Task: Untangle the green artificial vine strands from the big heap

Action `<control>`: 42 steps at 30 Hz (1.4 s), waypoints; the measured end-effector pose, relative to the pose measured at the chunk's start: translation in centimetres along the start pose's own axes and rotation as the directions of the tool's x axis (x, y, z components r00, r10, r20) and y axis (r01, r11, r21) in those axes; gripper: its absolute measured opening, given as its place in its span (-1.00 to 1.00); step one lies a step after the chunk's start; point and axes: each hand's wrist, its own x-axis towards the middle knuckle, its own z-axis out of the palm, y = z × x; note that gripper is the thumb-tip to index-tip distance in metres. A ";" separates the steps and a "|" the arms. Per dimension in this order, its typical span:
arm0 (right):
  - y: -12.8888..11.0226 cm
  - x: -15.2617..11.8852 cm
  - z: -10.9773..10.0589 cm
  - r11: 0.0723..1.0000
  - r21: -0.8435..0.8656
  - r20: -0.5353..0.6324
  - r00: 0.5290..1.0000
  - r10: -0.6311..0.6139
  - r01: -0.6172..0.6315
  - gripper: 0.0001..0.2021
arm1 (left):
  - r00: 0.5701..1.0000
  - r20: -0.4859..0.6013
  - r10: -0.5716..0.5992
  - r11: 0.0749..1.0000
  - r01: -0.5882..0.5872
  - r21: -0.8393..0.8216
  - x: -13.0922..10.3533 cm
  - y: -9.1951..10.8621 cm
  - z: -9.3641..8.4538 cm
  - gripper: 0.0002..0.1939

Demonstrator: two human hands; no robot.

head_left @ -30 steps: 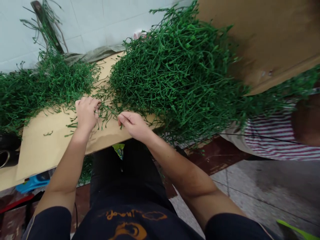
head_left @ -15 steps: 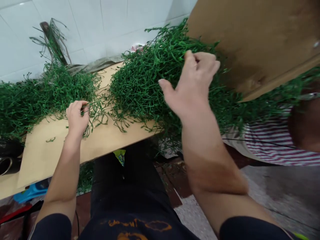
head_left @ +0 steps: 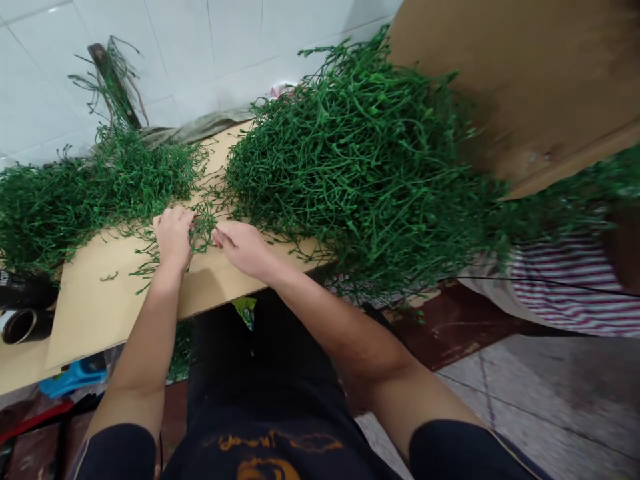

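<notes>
Both hands meet over the front of the light wooden board [head_left: 117,313]. My left hand [head_left: 173,233] has its fingers curled around thin green branching plant stems [head_left: 203,227], which look like plastic; some stick out on either side of it. Close by on the right, my right hand [head_left: 243,247] is closed in a pinch at the ends of these stems; its fingertips are partly hidden. A large heap of green stems [head_left: 360,160] rises behind and to the right of my hands. Another pile of stems [head_left: 145,167] lies behind my left hand.
A brown cardboard sheet [head_left: 510,87] leans over the heap at right. Black cylindrical containers [head_left: 30,327] stand at far left. Below the board lies a blue plastic object [head_left: 75,377]. A person in a striped garment [head_left: 570,287] is at the right. White tiles [head_left: 175,40] form the back wall.
My right hand has come from the large heap, down and left, to beside my left hand, and has closed. My left hand has shifted slightly right with stems in it.
</notes>
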 end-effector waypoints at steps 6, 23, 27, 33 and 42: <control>0.2 -1.7 -0.8 0.997 -0.035 0.047 0.996 0.070 -0.068 -0.72 | 0.998 0.053 -0.038 0.999 0.037 0.013 1.1 1.3 0.5 -0.83; 4.2 -0.9 -12.7 0.795 -0.470 -0.634 0.773 -0.002 -0.384 -0.53 | 0.963 -0.084 -0.257 0.956 0.240 -0.168 2.2 -0.9 -0.5 -0.77; 3.3 0.7 -10.1 0.816 -0.504 -0.608 0.787 -0.103 -0.283 -0.35 | 0.974 -0.093 -0.208 0.967 0.190 -0.170 1.9 -0.1 -0.3 -0.79; 1.7 4.2 -0.4 0.996 -0.048 -0.122 0.990 0.070 -0.076 -0.60 | 0.991 -0.091 -0.098 0.985 0.084 -0.148 1.0 1.3 0.3 -0.75; 4.2 6.6 -0.5 0.973 0.188 -0.126 0.979 0.159 -0.133 -0.85 | 0.989 -0.086 0.118 0.834 -0.146 -0.532 0.9 -0.9 0.3 -0.70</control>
